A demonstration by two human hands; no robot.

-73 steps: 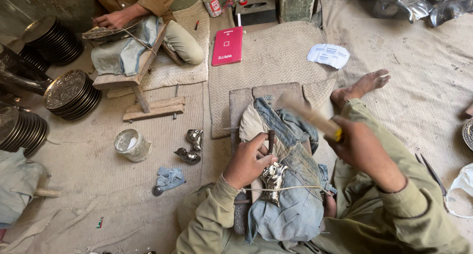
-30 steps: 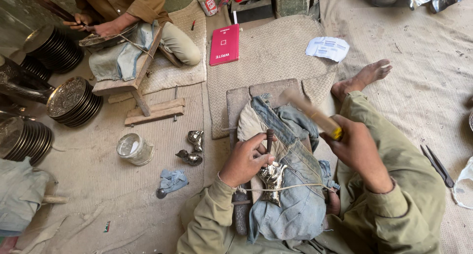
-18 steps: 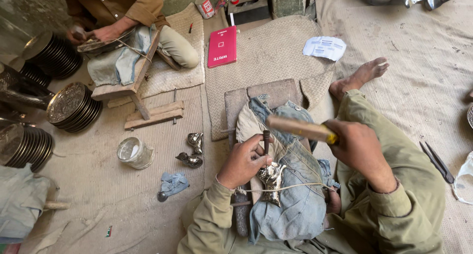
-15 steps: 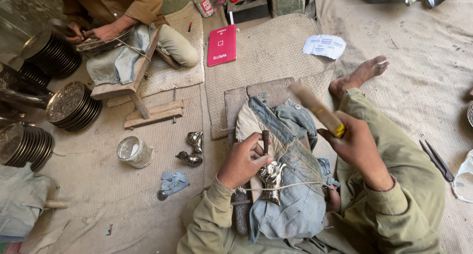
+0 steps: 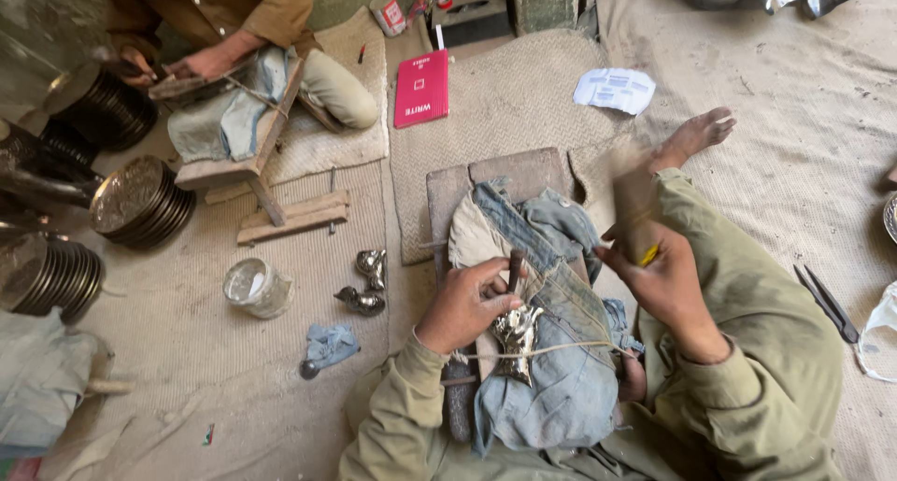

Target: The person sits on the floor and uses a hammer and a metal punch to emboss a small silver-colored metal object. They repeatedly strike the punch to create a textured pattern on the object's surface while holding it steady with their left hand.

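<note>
My left hand (image 5: 464,304) is closed around a dark punch (image 5: 515,268), fingers wrapped tight so it stands nearly upright with its tip on the small silvery metal piece (image 5: 516,333). That piece lies on a wad of denim (image 5: 547,369) over my lap, and a cord (image 5: 551,349) runs across it, seemingly to pin it down while the cloth cushions it. My right hand (image 5: 665,280) is fisted on the yellow-tipped handle of a mallet (image 5: 635,201), raised above the punch and blurred, so I can't make out its head. A flat board (image 5: 505,177) sits under the cloth as a base. Two more silvery pieces (image 5: 366,285) and a glass jar (image 5: 254,288) lie on the mat to my left, near at hand. Shears (image 5: 824,301) rest by my right side. Across the mat another person's hands (image 5: 177,67) work at a low bench, with stacks of metal plates (image 5: 140,201) beside
</note>
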